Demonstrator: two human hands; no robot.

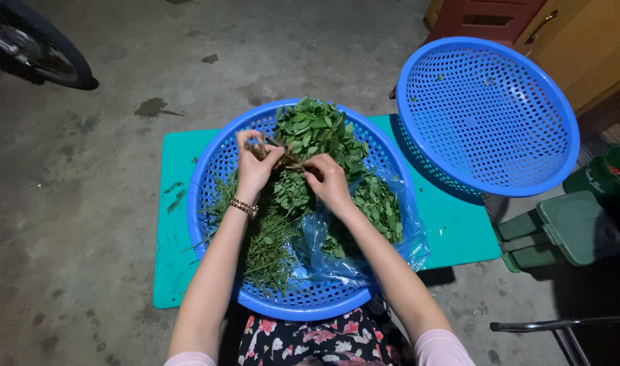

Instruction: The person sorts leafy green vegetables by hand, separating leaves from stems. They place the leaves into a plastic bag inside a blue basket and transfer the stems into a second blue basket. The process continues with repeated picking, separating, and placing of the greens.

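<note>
Head view: looking down on a blue perforated basket (212, 169) resting on a teal mat (178, 271). Left hand (254, 163), wearing a gold bracelet (244, 207), pinching closed on a stem of the leafy green bunch (317, 139) above the basket's middle. Right hand (328, 181) gripping the same bunch just beside it. Stripped stems (266, 247) lying inside at left, a clear plastic bag (323, 251) at right. Second blue basket (486, 115) leaning tilted, empty-looking, beside a green stool (567, 230).

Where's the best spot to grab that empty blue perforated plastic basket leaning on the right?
Probably the raised upper rim of the empty blue perforated plastic basket, coming from above. It stands tilted with its open face toward the camera, so that edge is bare and free, while its lower edge meets the teal mat.
</note>
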